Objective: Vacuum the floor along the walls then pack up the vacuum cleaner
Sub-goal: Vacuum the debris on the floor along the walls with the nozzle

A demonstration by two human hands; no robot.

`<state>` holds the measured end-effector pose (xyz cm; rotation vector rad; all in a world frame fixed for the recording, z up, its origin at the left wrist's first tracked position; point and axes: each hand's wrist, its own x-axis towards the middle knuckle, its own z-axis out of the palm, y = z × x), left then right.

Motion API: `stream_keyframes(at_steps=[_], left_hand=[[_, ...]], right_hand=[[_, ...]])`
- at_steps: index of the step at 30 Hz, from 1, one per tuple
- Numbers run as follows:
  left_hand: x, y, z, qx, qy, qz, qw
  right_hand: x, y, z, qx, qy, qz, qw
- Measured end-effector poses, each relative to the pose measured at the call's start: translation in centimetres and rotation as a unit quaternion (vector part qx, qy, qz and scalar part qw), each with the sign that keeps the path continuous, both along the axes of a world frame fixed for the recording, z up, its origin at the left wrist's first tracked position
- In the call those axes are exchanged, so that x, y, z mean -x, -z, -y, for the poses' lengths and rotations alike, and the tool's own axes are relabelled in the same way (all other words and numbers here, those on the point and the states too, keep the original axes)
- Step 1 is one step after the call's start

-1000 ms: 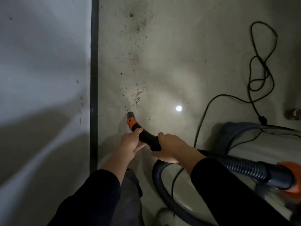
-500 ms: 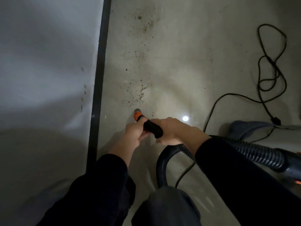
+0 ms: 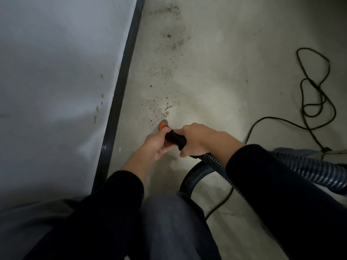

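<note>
The left grip [image 3: 155, 145] is curled round the black nozzle [image 3: 175, 138] from below, its thumb lying up toward the orange collar [image 3: 161, 126] at the front end. The right grip [image 3: 202, 139] is wrapped over the same tube from above, just behind the left, knuckles up and fingers closed underneath. The two grips nearly touch. Both arms wear dark sleeves [image 3: 281, 184].

The nozzle points forward and down. Its grey tip sits at the floor [image 3: 216, 81], just short of the nearest specks of dirt [image 3: 165, 111]; I cannot tell whether the tip touches the floor. From there the dirt runs away in loose patches, roughly along the wall.

Behind the right grip the ribbed hose [image 3: 308, 171] starts. One part loops down and under the right forearm, and another runs off toward the right edge.

A dark skirting [image 3: 120, 94] runs slantwise to the left of the nozzle, near it but apart. Beyond it rises the pale wall [image 3: 56, 62], which has a few small marks [image 3: 97, 109] low down.

On the floor to the right, well apart from the nozzle, a black cord [image 3: 308, 102] lies in loose loops. One strand curves back toward the hose and passes under it.

A knee [image 3: 169, 222] in dark cloth fills the bottom centre, below the grips.
</note>
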<state>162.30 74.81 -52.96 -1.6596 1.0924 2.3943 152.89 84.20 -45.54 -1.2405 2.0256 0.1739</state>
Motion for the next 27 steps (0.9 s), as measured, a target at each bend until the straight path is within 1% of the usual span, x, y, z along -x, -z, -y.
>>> stream_keyframes(at_steps=[5,22,27], left_hand=[[-1.2,0.0,-0.8,0.000,-0.008,-0.007,1.000],[-4.5,0.0,1.0,0.008,-0.051,0.025,0.998],[-4.9,0.4,1.8,0.012,-0.064,0.035,0.997]], right_hand=[[-0.7,-0.4,-0.3,-0.013,-0.021,0.004,1.000],[-3.3,1.8,0.9,0.048,-0.029,0.038,0.998],[-3.8,2.2,1.9,0.062,-0.041,0.035,0.997]])
